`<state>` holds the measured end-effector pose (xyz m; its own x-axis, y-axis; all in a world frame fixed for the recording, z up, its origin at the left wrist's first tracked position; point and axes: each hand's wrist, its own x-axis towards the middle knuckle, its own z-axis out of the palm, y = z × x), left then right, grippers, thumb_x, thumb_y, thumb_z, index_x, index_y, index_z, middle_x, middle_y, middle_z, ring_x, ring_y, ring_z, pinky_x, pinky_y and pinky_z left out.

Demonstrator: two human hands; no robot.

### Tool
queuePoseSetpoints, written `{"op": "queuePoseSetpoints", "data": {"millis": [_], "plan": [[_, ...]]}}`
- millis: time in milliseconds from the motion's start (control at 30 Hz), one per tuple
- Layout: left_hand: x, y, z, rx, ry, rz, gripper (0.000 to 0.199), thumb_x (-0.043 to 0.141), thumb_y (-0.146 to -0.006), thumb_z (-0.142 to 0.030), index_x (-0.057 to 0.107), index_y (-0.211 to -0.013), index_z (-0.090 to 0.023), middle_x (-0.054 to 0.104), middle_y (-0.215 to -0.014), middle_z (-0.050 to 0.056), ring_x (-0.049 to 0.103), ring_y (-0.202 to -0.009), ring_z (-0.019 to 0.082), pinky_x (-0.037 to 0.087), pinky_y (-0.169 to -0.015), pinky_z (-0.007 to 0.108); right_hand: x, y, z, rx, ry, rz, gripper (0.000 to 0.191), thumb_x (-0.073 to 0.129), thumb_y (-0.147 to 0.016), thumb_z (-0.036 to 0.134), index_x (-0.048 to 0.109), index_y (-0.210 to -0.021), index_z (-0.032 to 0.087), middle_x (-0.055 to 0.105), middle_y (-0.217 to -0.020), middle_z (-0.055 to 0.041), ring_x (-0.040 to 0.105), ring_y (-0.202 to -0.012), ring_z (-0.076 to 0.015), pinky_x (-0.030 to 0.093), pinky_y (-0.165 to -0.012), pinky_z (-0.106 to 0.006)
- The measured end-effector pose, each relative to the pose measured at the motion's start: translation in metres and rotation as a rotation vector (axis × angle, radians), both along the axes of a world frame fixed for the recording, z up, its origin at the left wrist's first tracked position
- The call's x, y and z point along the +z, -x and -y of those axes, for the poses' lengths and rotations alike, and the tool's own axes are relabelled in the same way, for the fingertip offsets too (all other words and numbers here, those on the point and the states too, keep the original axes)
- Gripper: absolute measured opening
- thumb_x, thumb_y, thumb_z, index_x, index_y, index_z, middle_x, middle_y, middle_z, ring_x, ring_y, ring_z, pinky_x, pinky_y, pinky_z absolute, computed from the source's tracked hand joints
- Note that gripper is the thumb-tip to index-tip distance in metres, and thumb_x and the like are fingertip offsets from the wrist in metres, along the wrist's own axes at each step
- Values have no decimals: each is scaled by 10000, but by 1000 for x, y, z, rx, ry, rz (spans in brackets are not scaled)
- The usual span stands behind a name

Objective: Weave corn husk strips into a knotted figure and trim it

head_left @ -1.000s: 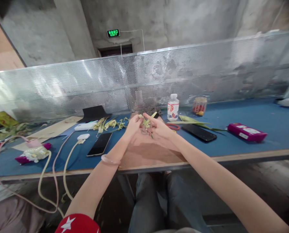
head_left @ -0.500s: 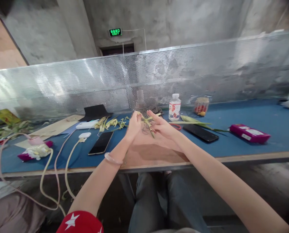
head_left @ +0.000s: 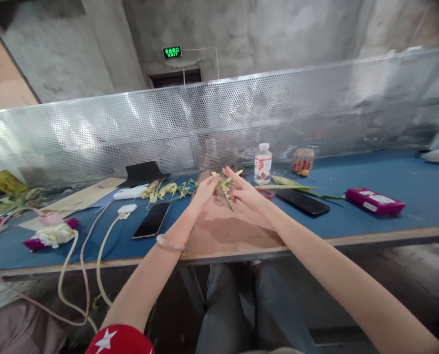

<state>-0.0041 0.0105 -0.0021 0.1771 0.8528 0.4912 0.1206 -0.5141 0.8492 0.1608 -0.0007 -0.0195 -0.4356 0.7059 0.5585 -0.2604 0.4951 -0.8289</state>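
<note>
Green plant strips (head_left: 226,190) lie between our two hands, above the far part of the brown board (head_left: 227,238) on the blue tabletop (head_left: 360,169). Our left forearm (head_left: 145,275) slants up and inward from the lower left, with a pale bangle (head_left: 170,243) near the wrist and a red sleeve (head_left: 120,340) at the bottom edge. Our left hand (head_left: 203,192) leans toward the middle, its fingers bent together and its thumb and forefinger apparently pinching a pale end of the strips. Our right forearm (head_left: 333,268) reaches in from the lower right, long and nearly straight. Our right hand (head_left: 247,193) is turned inward, forefinger stretched out toward the left fingertips and thumb lower down; the strips run across its fingers, but we cannot tell how firmly it grasps them. The two sets of fingertips sit close together. Just behind them we see a dark grey tangle (head_left: 237,168), and a white bottle (head_left: 263,167) stands upright beyond the right hand.
</note>
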Motion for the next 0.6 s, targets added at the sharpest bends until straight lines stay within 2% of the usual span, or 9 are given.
{"op": "queuePoseSetpoints", "data": {"millis": [67,167,233,333,433,600], "plan": [[1,0,2,-52,53,8,317,571,-798,-464,545,-725,-156,402,-516,-48,367,-468,78,299,-469,216,0,1,1,11,-21,4,866,544,-653,61,299,-1403,419,219,-1530,26,527,-718,-79,470,-557,-209],[1,2,4,-57,66,54,295,612,-763,-447,586,-744,-154,439,-545,-40,391,-488,78,307,-478,215,0,2,3,10,-9,16,799,561,-700,105,320,-1394,420,283,-1507,27,543,-735,-92,488,-575,-223],[1,2,5,-63,66,90,275,626,-752,-428,614,-792,-155,473,-587,-31,409,-502,76,320,-485,214,1,3,3,-50,1,24,654,555,-769,185,391,-1375,368,378,-1459,11,561,-786,-110,499,-603,-231],[1,1,6,-87,71,89,270,639,-746,-408,625,-831,-152,494,-601,-25,428,-512,81,343,-500,217,2,6,3,-170,10,49,480,503,-853,318,489,-1331,269,563,-1288,-36,583,-812,-130,504,-618,-239],[1,-2,8,-86,20,-3,264,610,-776,-405,613,-821,-145,511,-586,-17,453,-520,97,368,-519,230,3,8,4,-168,15,45,498,502,-866,362,471,-1348,240,632,-1168,-49,597,-792,-134,514,-643,-256],[-1,-8,14,-23,-154,-124,269,506,-859,-397,595,-931,-153,539,-617,2,467,-513,110,370,-506,235,3,8,4,-164,-40,8,526,565,-831,349,481,-1338,240,591,-1240,-63,595,-857,-150,522,-709,-280]]}}
